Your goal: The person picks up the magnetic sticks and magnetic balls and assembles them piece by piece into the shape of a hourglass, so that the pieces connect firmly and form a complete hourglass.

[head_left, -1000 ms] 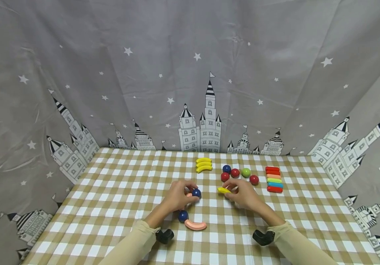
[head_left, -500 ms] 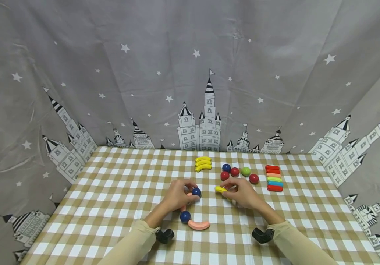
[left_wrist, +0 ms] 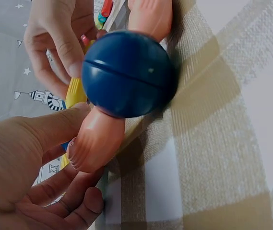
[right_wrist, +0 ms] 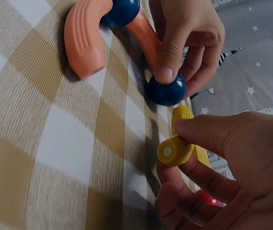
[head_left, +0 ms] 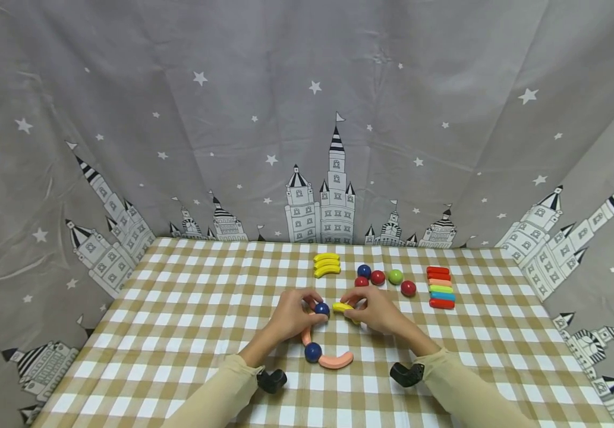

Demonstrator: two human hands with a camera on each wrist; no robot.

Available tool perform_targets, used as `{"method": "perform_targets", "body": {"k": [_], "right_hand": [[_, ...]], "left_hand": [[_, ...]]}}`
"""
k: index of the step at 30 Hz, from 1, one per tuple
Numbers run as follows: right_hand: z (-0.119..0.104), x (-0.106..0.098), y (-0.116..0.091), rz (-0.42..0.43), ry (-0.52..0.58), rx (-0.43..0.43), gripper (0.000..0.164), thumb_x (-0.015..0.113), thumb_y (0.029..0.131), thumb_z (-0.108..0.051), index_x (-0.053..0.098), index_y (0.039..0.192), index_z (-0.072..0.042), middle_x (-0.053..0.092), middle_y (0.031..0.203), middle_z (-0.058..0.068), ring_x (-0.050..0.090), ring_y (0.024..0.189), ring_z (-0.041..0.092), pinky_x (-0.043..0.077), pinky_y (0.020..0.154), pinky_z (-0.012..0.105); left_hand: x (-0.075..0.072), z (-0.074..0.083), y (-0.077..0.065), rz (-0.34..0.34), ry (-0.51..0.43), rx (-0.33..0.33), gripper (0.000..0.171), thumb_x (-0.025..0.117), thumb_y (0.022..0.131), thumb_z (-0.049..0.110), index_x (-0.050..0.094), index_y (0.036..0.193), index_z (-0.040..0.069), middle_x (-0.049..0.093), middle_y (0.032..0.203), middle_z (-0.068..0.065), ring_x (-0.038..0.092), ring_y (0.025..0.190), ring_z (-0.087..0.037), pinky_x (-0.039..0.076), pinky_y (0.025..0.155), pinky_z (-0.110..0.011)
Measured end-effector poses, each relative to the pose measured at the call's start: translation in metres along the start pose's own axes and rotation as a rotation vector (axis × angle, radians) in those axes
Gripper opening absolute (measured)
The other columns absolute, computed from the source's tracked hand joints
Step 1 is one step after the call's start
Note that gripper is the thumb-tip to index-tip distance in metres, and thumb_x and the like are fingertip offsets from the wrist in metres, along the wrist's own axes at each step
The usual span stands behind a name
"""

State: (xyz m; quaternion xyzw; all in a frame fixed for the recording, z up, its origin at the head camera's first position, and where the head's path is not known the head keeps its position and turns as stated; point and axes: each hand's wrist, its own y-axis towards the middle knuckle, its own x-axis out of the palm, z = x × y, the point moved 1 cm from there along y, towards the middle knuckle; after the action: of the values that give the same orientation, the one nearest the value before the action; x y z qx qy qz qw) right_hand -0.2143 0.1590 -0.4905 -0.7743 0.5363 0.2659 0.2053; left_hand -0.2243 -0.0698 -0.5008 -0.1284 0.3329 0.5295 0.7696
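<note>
Between its thumb and fingers, my left hand (head_left: 295, 312) pinches a blue ball (head_left: 322, 309). A pink curved stick (head_left: 307, 336) links this ball to a second blue ball (head_left: 313, 352), from which another pink curved stick (head_left: 336, 361) extends right. My right hand (head_left: 375, 310) holds a yellow curved stick (head_left: 342, 307) by thumb and fingertips, one end facing the held ball. In the right wrist view, the yellow stick (right_wrist: 175, 149) shows a pale round spot on its near end. Its far end lies very near the held blue ball (right_wrist: 167, 90); whether they touch, I cannot tell.
Several yellow curved sticks (head_left: 327, 265) lie together at the back. Right of them are a loose blue ball (head_left: 364, 271), a few red balls (head_left: 377, 277) and a green ball (head_left: 395, 277). Farther right, straight coloured sticks (head_left: 441, 288) lie in a column on the checked tablecloth (head_left: 205, 309).
My right hand has moved left with the yellow stick, narrowing the gap to the held ball. The joined blue balls and pink sticks have shifted slightly right with my left hand.
</note>
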Motion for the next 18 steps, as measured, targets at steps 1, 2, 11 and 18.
{"method": "perform_targets", "body": {"k": [1,2,11,18], "right_hand": [[-0.0016,0.001,0.0008,-0.004,-0.002,-0.005,0.016,0.08,0.088,-0.009,0.076,0.103,-0.014,0.07,0.096,-0.004,0.063,0.088,0.013,0.053,0.079,0.031],[-0.0028,0.002,0.0016,-0.007,-0.003,-0.008,0.015,0.08,0.088,-0.008,0.076,0.102,-0.014,0.07,0.096,-0.003,0.063,0.088,0.013,0.053,0.079,0.031],[-0.005,0.0062,0.0028,-0.009,-0.012,-0.008,0.015,0.08,0.088,-0.007,0.076,0.101,-0.013,0.071,0.098,-0.002,0.063,0.09,0.013,0.052,0.079,0.033],[-0.0055,0.0074,0.0031,-0.001,-0.011,0.022,0.014,0.079,0.089,-0.007,0.077,0.1,-0.015,0.071,0.097,-0.004,0.063,0.09,0.012,0.052,0.08,0.032]], "left_hand": [[0.0001,0.0004,-0.0002,0.0,-0.001,0.001,0.028,0.092,0.076,0.015,0.075,0.097,0.01,0.069,0.082,0.0,0.059,0.07,-0.017,0.043,0.062,-0.025],[0.0002,0.0008,-0.0003,-0.001,-0.001,0.0,0.028,0.092,0.076,0.015,0.074,0.097,0.01,0.069,0.082,0.0,0.059,0.07,-0.017,0.043,0.062,-0.025],[0.0008,0.0014,-0.0011,0.003,-0.002,0.019,0.028,0.092,0.075,0.013,0.074,0.096,0.009,0.071,0.081,-0.003,0.059,0.069,-0.018,0.042,0.061,-0.024],[0.0012,0.0016,-0.001,0.013,0.013,0.013,0.028,0.092,0.075,0.013,0.074,0.095,0.008,0.069,0.081,-0.003,0.06,0.072,-0.022,0.041,0.062,-0.025]]}}
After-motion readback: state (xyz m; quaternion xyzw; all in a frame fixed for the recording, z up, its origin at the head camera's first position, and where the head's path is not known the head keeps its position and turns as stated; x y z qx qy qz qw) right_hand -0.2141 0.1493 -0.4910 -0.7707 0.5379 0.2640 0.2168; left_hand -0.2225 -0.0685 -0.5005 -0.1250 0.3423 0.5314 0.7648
